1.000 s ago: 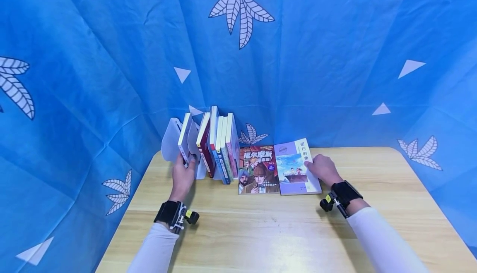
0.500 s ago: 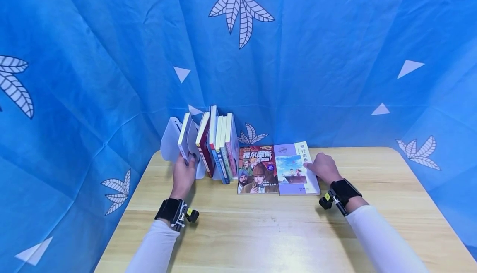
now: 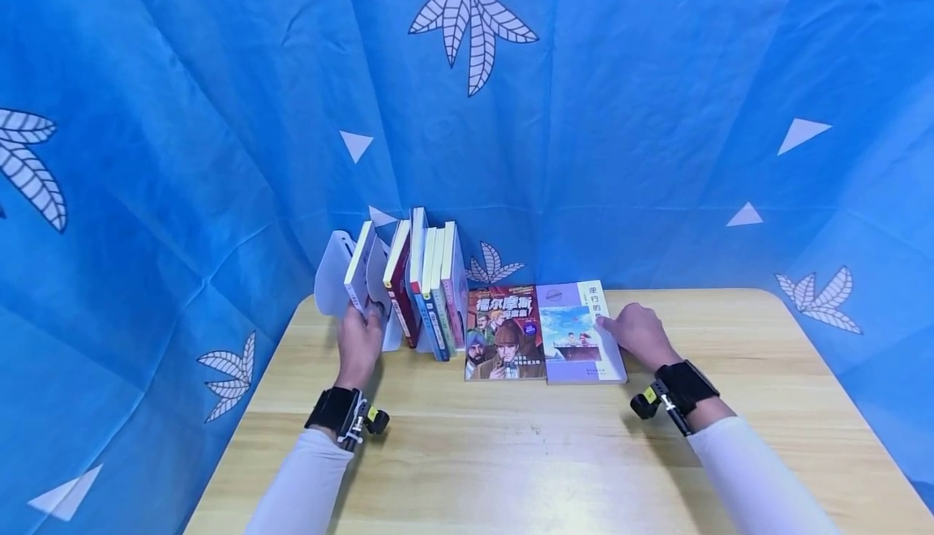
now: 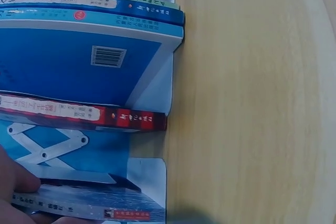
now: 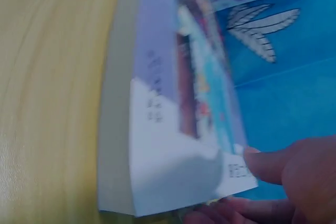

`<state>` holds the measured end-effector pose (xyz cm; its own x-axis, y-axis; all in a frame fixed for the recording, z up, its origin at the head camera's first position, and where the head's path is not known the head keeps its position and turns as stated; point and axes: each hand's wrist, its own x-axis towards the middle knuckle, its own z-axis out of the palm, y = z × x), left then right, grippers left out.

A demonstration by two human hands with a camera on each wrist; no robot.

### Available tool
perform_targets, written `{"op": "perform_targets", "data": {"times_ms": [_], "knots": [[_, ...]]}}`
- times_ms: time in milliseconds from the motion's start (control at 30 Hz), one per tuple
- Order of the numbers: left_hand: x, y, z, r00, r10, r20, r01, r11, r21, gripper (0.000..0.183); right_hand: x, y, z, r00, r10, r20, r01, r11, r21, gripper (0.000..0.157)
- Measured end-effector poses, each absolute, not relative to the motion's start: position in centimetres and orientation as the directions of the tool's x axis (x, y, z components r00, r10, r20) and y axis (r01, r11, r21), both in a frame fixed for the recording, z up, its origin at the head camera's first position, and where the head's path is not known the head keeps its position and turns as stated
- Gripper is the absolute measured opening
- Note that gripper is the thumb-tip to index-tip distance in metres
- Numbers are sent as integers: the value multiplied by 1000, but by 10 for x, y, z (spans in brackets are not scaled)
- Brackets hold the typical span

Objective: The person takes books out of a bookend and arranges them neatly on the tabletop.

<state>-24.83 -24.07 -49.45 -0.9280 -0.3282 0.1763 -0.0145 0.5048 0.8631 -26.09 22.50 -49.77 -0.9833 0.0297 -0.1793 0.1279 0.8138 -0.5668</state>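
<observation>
My left hand (image 3: 359, 346) grips a thin upright book (image 4: 79, 206) by its lower spine, thumb on one side and fingers on the other. That book stands in the leftmost slot of a white folding bookend rack (image 4: 44, 154). Beside it in the rack are a dark red book (image 4: 128, 119), a blue book (image 4: 68, 59) and several others. My right hand (image 3: 642, 335) pinches the right edge of a purple and white paperback (image 5: 163, 177), thumb on its cover and fingers beneath. Touching its left edge is a paperback with a detective on its cover (image 3: 505, 332).
All of this is on a light wooden table (image 3: 496, 454), near its back edge. A blue patterned curtain (image 3: 620, 113) hangs close behind and along the sides. The white end plate (image 3: 333, 276) of the rack stands at the far left, next to the curtain.
The purple and white paperback has shifted slightly, its top edge now lower in view. The book in my left hand has moved a little to the left. The other books stay put.
</observation>
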Motion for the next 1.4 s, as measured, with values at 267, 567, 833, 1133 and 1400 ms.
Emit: {"op": "perform_targets", "data": {"times_ms": [267,567,833,1133,1400], "knots": [[-245,-243,-500,-917,-352,186,-21,510,860,51,-236,229,-483,-1000,-13,-17,0,788,-616,41],[-234,-248,-503,-889,-365,276,13,583,812,44,-198,220,-466,-993,-71,97,-114,820,-560,46],[-214,-256,-502,-898,-340,279,11,618,786,45,-174,212,-452,-980,-93,175,-178,803,-569,42],[-190,-261,-496,-908,-326,263,-8,641,767,43,-162,208,-446,-971,-133,199,-224,797,-561,44],[-173,-257,-488,-921,-302,244,-14,654,757,45,-155,209,-441,-969,-150,197,-238,782,-575,48]]}}
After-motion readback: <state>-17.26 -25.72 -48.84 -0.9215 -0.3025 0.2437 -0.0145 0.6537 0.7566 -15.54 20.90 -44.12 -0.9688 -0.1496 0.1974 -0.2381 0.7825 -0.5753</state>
